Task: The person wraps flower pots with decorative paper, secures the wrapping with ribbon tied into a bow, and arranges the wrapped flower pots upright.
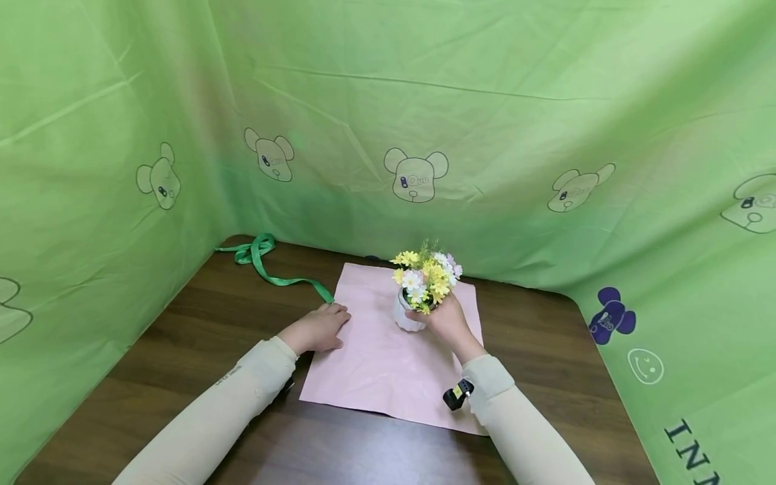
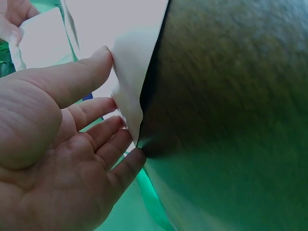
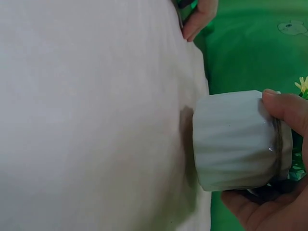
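Note:
My right hand point(image 1: 447, 322) grips a white flower pot point(image 1: 403, 314) near its rim. Yellow, white and pale purple flowers point(image 1: 432, 275) with green sprigs stand up out of it. In the right wrist view the white pot point(image 3: 236, 142) sits between thumb and fingers, its base close over the paper with a shadow beneath. A pink sheet of paper point(image 1: 370, 367) lies spread on the table under the pot. At the sheet's left edge my left hand point(image 1: 318, 328) rests, its fingers extended. The left wrist view has those fingertips point(image 2: 130, 161) touching the paper's slightly lifted edge point(image 2: 127, 91).
A green ribbon point(image 1: 257, 259) trails loosely across the dark wooden table point(image 1: 539, 350), from the back left corner to just beyond my left hand. Green cloth point(image 1: 339, 135) printed with bear heads hangs behind the table and along both sides.

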### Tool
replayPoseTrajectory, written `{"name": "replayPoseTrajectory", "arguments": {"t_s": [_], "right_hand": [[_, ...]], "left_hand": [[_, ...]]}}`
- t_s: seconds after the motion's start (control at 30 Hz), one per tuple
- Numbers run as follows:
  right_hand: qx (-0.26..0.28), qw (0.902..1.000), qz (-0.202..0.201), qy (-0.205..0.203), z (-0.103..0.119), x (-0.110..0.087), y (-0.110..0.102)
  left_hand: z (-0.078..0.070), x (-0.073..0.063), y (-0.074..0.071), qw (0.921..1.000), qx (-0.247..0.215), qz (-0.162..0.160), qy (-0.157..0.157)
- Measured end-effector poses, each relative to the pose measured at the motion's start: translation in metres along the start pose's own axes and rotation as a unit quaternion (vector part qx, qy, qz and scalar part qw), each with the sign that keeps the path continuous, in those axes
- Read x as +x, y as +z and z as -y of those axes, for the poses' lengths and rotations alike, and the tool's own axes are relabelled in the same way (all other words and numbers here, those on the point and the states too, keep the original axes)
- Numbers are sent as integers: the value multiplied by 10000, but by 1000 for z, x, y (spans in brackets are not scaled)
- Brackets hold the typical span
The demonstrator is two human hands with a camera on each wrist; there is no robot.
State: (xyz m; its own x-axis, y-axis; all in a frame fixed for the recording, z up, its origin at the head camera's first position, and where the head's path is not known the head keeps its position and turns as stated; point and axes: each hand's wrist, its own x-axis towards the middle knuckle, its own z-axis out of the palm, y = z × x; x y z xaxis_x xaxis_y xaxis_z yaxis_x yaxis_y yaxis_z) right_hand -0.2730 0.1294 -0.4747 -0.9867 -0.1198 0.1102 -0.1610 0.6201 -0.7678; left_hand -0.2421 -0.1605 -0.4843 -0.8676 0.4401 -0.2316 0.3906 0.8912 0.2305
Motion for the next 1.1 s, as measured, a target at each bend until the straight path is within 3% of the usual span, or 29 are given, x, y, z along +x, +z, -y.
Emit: {"name": "replayPoseTrajectory", "arguments": {"t_s": [0.5,1.1], "right_hand": [[226,9997,-37,43,-13,-5,1],[28,9999,-105,-49,-18,-5,-1]], "left_hand": [[0,2,0,9999,133,5,55],[-1,2,-3,10000,29,-60,19]]}}
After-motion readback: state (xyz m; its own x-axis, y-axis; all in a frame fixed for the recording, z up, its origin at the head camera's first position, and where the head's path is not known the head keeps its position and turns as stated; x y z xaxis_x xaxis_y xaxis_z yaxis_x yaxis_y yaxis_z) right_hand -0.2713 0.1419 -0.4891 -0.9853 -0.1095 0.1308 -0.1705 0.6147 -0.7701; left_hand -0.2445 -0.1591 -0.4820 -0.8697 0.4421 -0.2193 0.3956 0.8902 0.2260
